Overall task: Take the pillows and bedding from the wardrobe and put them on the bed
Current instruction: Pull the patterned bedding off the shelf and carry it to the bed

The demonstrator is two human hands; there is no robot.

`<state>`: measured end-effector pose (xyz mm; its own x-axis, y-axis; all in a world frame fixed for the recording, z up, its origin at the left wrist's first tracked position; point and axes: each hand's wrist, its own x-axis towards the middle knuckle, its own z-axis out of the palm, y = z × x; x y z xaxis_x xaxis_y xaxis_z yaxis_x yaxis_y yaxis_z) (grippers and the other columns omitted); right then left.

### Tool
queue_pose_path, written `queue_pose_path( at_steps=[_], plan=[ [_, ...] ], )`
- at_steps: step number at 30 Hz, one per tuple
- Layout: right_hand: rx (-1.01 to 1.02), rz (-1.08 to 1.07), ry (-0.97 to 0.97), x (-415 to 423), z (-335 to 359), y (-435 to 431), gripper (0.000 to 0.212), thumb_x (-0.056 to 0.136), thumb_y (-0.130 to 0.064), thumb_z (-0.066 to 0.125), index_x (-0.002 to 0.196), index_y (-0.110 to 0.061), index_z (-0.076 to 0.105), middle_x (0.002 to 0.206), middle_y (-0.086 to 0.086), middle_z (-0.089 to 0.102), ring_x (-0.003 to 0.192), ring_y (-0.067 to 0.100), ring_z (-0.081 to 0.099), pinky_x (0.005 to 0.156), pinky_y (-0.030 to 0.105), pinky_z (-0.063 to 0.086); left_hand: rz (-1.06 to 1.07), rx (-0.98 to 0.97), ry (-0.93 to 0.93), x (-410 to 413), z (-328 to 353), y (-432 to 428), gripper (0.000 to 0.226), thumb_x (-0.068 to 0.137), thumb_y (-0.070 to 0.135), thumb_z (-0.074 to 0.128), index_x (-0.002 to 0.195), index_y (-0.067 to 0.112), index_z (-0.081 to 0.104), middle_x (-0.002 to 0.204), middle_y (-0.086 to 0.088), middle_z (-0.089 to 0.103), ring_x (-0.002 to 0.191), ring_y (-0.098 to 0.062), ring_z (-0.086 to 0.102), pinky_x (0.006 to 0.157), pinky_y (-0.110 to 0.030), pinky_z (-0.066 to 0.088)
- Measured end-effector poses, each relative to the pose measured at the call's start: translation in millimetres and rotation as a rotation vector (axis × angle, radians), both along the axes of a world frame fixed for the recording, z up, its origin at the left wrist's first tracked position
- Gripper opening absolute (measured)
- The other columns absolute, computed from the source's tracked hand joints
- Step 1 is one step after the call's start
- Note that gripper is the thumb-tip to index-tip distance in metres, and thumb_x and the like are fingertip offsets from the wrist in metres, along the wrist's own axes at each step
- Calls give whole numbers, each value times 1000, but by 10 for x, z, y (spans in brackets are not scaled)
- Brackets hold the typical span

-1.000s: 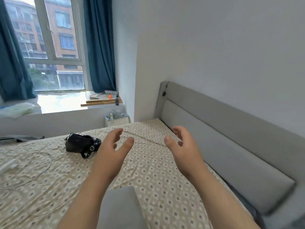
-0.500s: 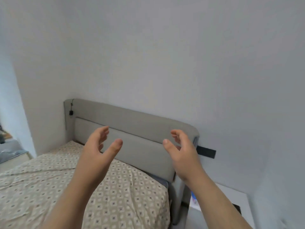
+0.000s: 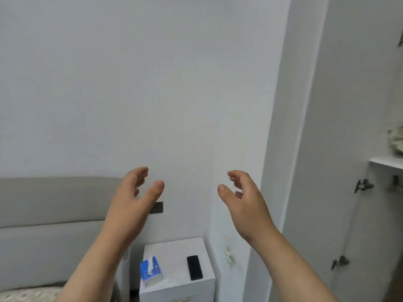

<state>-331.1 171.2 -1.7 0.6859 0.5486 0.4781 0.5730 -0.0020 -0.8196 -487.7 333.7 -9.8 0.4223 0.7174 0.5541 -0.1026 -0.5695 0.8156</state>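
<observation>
My left hand and my right hand are raised side by side in front of a bare white wall, palms facing each other, fingers spread, holding nothing. The white wardrobe stands at the right with its door open; a shelf edge shows at the far right, and a patterned bundle of bedding lies on it, mostly cut off by the frame. The bed's grey headboard fills the lower left, with a strip of the patterned sheet at the bottom edge.
A white bedside cabinet stands between the bed and the wardrobe. On it lie a blue tissue pack and a black phone. A dark wall socket sits behind my left hand. Door hinges show inside the wardrobe.
The view has swung right, from the bed and window past the headboard to the bedside cabinet and open wardrobe. Both hands have stayed raised, spread and empty throughout.
</observation>
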Motion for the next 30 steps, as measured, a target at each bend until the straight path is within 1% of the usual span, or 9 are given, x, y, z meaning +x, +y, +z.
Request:
queue_pose_path(
  at_steps=[5,8,12,16,21,23,25,27,30],
  plan=[
    [-2,-303,7,584,-1,-446,44,90,-39,58,132,-30,46,131,-16,45,125,5,41,105,29,34,-277,14,47,1061,21,-21,84,65,70,51,137,25,46,133,9,50,125,-12,48,100,-32,38],
    [-2,-455,28,781,2,-654,44,90,-37,59,131,-28,47,132,-13,46,126,6,42,106,29,35,-423,19,54,1534,14,-92,70,73,61,53,135,28,47,133,13,50,124,-9,48,99,-30,37],
    [-9,-669,10,962,-5,-932,39,90,-36,60,126,-31,48,132,-12,47,126,6,42,105,30,35,-622,-10,54,2118,31,-248,58,73,57,53,126,35,49,131,13,53,124,-11,49,96,-31,38],
    [-33,-887,11,945,-12,-1376,46,90,-39,59,133,-30,46,134,-14,46,126,3,41,106,29,35,-818,12,85,2594,44,-617,57,72,60,52,124,39,49,131,10,53,125,-14,48,95,-33,39],
    [-56,-1166,9,705,60,-2063,46,90,-41,57,133,-34,44,132,-18,44,122,1,40,102,29,37,-1053,53,57,3011,208,-1372,62,76,57,57,132,29,50,132,8,52,127,-13,47,101,-35,38],
    [-50,-1249,5,599,92,-2292,44,90,-39,58,132,-33,46,131,-17,47,124,4,42,103,30,38,-1118,63,47,3122,236,-1671,53,87,47,62,134,27,49,136,5,51,129,-15,46,105,-39,37],
    [-43,-1327,18,490,115,-2532,43,90,-37,60,131,-31,48,130,-15,50,124,5,45,102,29,37,-1190,68,39,3207,249,-1985,47,90,38,60,135,24,49,140,1,50,131,-16,45,107,-42,36],
    [5,-1381,25,442,118,-2771,44,85,-44,60,127,-32,51,130,-13,54,123,7,48,105,35,40,-1247,80,44,3295,273,-2291,47,90,38,61,133,24,50,140,1,49,131,-17,45,106,-39,36],
    [33,-1482,10,481,89,-3108,53,70,-64,53,117,-40,53,123,-18,59,120,8,53,107,46,39,-1300,133,32,3425,303,-2656,52,86,46,64,132,26,50,140,3,50,130,-14,44,103,-32,35]
  ],
)
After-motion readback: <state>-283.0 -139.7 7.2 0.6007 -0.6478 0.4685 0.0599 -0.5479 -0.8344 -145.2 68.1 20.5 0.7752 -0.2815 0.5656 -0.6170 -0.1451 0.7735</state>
